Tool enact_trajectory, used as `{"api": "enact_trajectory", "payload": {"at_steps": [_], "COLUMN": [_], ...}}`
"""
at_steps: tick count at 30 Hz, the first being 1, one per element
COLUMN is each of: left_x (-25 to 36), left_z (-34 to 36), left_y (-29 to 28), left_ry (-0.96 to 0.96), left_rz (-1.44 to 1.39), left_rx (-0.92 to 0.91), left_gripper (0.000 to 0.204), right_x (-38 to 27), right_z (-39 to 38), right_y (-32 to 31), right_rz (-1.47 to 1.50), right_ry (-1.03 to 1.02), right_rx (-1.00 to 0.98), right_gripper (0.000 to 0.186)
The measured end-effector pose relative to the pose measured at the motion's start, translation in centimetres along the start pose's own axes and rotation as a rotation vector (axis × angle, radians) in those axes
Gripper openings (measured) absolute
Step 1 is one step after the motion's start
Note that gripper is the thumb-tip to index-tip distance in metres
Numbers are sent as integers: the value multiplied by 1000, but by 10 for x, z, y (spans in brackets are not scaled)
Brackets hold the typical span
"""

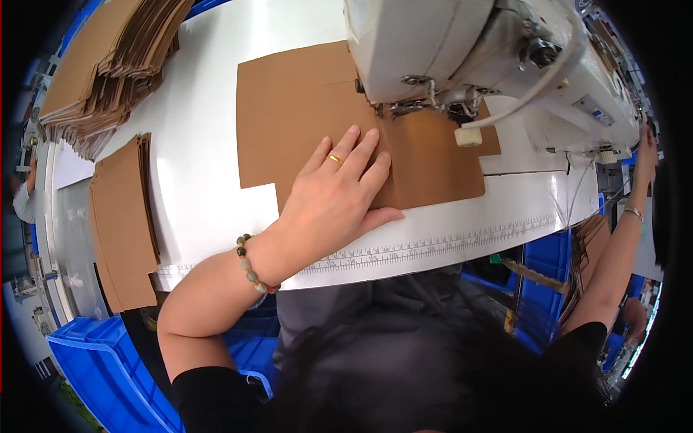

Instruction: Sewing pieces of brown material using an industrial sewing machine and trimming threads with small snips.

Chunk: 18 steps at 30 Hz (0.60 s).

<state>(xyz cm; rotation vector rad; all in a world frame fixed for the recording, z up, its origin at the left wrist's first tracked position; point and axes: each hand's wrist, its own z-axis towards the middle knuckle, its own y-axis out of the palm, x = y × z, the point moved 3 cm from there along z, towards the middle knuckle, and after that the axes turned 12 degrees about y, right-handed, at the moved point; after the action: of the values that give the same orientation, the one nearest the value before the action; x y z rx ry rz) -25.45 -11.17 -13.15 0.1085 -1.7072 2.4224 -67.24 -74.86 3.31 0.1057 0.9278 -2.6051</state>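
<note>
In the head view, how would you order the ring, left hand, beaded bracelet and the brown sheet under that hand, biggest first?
1. Brown sheet, though partly covered
2. Left hand
3. Beaded bracelet
4. Ring

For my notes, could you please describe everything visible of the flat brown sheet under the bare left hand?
The flat brown sheet, resembling cardboard or leather, lies on the white tabletop. Its outline is notched; a line, perhaps a fold, runs near its middle. The bare left hand rests palm down on it; a white sewing machine overhangs its upper right.
</note>
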Motion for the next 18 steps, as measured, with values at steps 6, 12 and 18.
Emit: {"api": "enact_trajectory", "payload": {"at_steps": [6, 12, 18], "left_x": [-3, -2, -5], "left_z": [-8, -6, -6], "left_y": [0, 1, 4], "left_ry": [-23, -34, -9], "left_rz": [-14, -12, -63], "left_rx": [24, 6, 58], "left_gripper": [67, 64, 62], "right_x": [23, -17, 0], "right_z": [21, -33, -41], "right_y": [26, 21, 13], "right_rz": [241, 443, 487], "right_ry": [385, 565, 552], "right_rx": [-330, -399, -315], "right_gripper": [66, 59, 62]}}
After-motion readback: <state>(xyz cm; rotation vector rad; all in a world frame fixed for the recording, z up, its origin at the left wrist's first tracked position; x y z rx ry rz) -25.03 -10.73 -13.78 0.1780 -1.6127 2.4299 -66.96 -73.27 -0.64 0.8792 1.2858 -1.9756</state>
